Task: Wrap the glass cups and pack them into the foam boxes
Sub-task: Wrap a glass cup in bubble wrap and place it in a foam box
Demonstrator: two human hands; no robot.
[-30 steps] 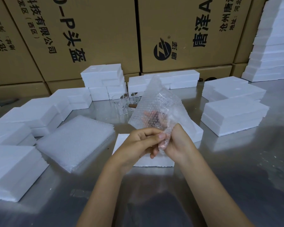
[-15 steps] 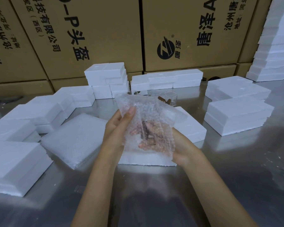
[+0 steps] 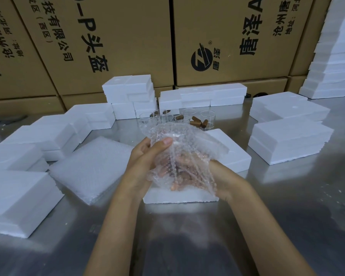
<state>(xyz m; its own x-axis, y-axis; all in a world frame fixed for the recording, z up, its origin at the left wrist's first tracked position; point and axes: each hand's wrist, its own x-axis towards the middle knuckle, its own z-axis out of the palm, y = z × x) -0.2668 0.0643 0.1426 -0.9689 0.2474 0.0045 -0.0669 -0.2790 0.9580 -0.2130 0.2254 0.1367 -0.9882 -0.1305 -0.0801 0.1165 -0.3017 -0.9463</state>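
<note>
A clear bubble wrap sheet (image 3: 179,140) is bunched between both hands over the middle of the table. My left hand (image 3: 145,156) grips its left side, thumb on top. My right hand (image 3: 223,176) holds it from below and the right, its fingers showing pink through the plastic. Whether a cup sits inside the wrap I cannot tell. Several glass cups (image 3: 207,118) stand behind, with brown corks (image 3: 197,122) among them. An open foam box (image 3: 231,154) lies under the hands.
A pile of bubble wrap sheets (image 3: 92,168) lies to the left. Foam boxes are stacked at the left (image 3: 18,198), at the back (image 3: 131,92) and at the right (image 3: 291,140). Cardboard cartons (image 3: 118,42) wall off the far side of the steel table (image 3: 287,216).
The wrap went from hanging upright in pinched fingertips to lying crumpled across both hands. My left hand moved up onto its left edge, and my right hand went underneath.
</note>
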